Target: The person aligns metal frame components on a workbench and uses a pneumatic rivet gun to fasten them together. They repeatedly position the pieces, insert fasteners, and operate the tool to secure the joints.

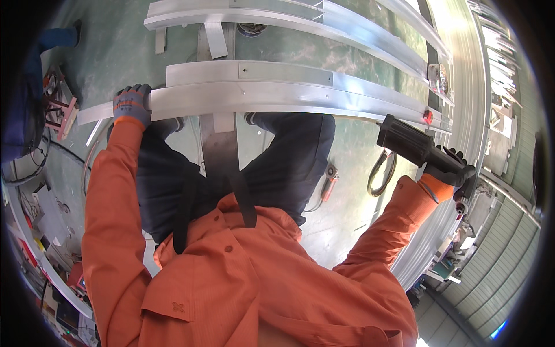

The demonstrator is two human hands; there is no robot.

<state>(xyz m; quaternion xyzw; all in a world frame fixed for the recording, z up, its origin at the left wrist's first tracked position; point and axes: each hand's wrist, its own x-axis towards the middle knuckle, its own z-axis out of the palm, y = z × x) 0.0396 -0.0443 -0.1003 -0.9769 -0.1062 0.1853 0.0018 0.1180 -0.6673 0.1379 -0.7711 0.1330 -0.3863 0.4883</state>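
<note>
My left hand (132, 104), in a grey glove with an orange cuff, is closed around the left part of a long silver aluminium profile (202, 99). The profile lies crosswise over my knees' far side, with a flat plate and small holes along it. Out to the right, my right hand (448, 172), in a dark glove, is closed on the handle of a black rivet gun (404, 140). Its thick cylinder points toward the profile's right end, and its slimmer head lies beyond my fingers. The rivet gun is apart from the profile.
More aluminium profiles (289, 26) lie parallel farther off, and a long stack (465, 75) runs along the right. A dark hose loop (381, 176) hangs below the rivet gun. An angle grinder (329, 184) rests on the green floor. At far left are a red metal stand (60, 110) and cables.
</note>
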